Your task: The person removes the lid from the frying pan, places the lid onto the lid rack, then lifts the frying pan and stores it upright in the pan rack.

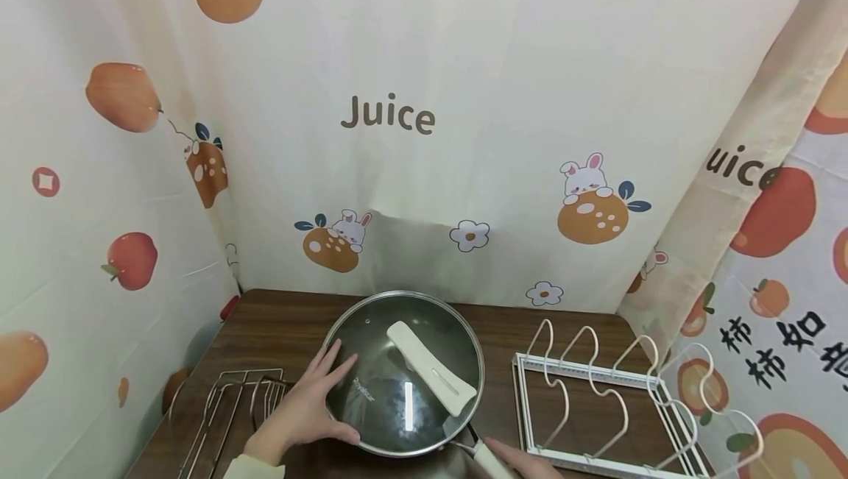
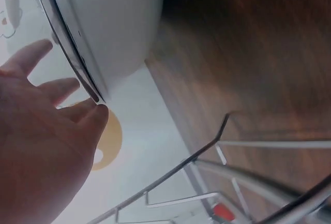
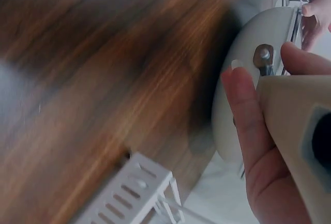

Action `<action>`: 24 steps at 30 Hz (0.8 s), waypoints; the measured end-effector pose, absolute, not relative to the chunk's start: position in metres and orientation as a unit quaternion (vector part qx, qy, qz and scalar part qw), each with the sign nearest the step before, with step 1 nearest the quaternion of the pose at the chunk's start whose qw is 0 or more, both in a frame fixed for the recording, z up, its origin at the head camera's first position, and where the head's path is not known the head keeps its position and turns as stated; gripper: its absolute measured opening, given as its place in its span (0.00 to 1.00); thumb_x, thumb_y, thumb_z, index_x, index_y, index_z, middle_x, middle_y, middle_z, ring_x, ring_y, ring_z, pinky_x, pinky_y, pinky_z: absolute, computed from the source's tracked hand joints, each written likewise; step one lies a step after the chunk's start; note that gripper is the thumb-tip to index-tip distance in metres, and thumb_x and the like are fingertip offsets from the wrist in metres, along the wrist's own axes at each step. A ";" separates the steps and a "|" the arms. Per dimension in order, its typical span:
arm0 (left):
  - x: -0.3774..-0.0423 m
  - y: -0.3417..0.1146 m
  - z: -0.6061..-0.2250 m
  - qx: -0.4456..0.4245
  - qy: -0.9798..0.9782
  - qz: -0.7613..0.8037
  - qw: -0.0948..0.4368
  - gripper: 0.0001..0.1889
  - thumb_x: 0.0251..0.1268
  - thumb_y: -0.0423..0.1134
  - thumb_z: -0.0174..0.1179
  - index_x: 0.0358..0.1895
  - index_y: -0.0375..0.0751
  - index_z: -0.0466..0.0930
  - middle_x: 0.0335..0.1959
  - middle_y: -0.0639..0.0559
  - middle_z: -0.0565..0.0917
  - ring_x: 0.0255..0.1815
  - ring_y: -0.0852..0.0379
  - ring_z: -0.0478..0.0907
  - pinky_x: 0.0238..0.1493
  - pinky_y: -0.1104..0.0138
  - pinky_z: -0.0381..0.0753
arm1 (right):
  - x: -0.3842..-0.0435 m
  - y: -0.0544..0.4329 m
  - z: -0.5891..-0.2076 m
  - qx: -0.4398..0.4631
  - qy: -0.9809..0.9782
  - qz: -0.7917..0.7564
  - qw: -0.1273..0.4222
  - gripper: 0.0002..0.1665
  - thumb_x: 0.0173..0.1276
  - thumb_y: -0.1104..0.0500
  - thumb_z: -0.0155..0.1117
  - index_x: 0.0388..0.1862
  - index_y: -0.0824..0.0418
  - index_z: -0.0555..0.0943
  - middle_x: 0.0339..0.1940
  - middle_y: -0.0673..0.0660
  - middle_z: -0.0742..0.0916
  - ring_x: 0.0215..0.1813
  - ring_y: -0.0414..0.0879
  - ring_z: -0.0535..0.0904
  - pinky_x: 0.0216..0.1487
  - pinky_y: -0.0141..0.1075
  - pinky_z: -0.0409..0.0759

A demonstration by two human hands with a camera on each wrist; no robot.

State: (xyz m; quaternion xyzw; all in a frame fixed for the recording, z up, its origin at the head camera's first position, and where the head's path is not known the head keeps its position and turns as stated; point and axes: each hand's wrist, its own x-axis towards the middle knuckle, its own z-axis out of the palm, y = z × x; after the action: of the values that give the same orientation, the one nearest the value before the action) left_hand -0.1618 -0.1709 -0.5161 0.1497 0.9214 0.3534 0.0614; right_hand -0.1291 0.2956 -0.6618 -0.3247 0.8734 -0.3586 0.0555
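A white pan (image 3: 232, 105) stands on the wooden table, covered by a glass lid (image 1: 371, 361) with a metal rim and a long cream lid handle (image 1: 433, 370). My left hand (image 1: 301, 409) rests at the lid's left edge, fingers spread over the glass and thumb near the front rim. In the left wrist view, that hand's fingers (image 2: 64, 89) lie along the lid rim, beside the pan wall. With my right hand (image 3: 261, 167) I grip the cream pan handle (image 1: 493, 462), thumb on one side and fingers on the other. Most of this hand is cut off in the head view.
A metal wire rack (image 1: 221, 413) stands left of the pan, near my left wrist. At the right is a white rack (image 1: 521, 405) with several curved upright dividers. A fruit-print curtain (image 1: 464, 155) hangs behind and beside the wooden table (image 1: 285, 317).
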 end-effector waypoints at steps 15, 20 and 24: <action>-0.130 -0.145 -0.535 0.022 0.893 0.448 0.024 0.73 0.39 0.60 0.83 0.85 0.40 0.41 0.86 0.34 0.35 0.83 0.23 0.41 0.73 0.30 0.63 | -0.103 0.244 -0.560 -0.370 0.690 -0.597 0.173 0.48 0.68 0.76 0.57 0.76 0.31 0.69 0.59 0.38 0.85 0.54 0.26 0.79 0.49 0.26 0.79; -0.121 -0.132 -0.543 -0.026 0.882 0.470 0.014 0.79 0.36 0.61 0.84 0.85 0.38 0.33 0.86 0.36 0.29 0.83 0.23 0.41 0.73 0.33 0.65 | -0.098 0.238 -0.565 -0.345 0.714 -0.591 0.149 0.43 0.69 0.72 0.59 0.75 0.34 0.72 0.52 0.45 0.89 0.52 0.25 0.80 0.46 0.26 0.80; -0.118 -0.130 -0.544 -0.034 0.881 0.472 0.018 0.83 0.32 0.60 0.86 0.84 0.37 0.31 0.86 0.37 0.27 0.83 0.24 0.40 0.73 0.34 0.65 | -0.095 0.233 -0.567 -0.320 0.704 -0.609 0.175 0.40 0.72 0.71 0.58 0.74 0.34 0.73 0.52 0.52 0.90 0.51 0.26 0.81 0.48 0.26 0.80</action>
State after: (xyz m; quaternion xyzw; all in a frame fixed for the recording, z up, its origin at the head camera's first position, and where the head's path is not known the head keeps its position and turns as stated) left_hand -0.1184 -0.1296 -0.5442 -0.0339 0.8805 0.4724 0.0177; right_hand -0.0951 0.2333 -0.5669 -0.3201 0.7044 -0.6089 0.1751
